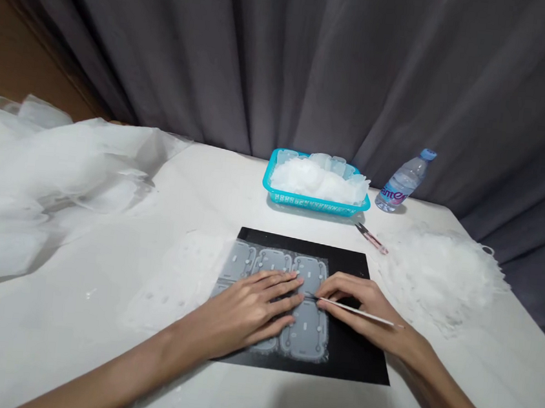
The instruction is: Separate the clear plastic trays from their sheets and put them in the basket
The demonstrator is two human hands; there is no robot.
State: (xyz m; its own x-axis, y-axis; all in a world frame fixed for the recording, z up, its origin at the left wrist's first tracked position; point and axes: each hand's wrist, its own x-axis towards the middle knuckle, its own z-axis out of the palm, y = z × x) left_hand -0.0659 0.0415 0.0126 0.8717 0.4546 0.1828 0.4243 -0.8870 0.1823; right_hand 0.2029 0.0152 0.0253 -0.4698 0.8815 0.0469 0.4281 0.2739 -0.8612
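A translucent plastic sheet [305, 331] of moulded rounded-rectangle pieces lies on a black mat [356, 359]. My left hand [255, 303] rests flat on the sheet, its fingers extended and holding nothing; part of the sheet is hidden under it. Pinched in my right hand [364, 301] is a thin white pen-like tool [363, 313]. Its narrow dark tip meets the sheet at the gap between two pieces near the right side, just beside my left fingertips. Whether the tip is a blade cannot be made out.
Behind the mat stands a turquoise basket [318, 204] filled with translucent pieces. A water bottle [400, 183] and pink-handled nippers [371, 238] are right of it. Plastic scraps [444, 280] lie at right, large translucent sheets [50, 187] at left. A grey curtain [316, 66] hangs behind the table.
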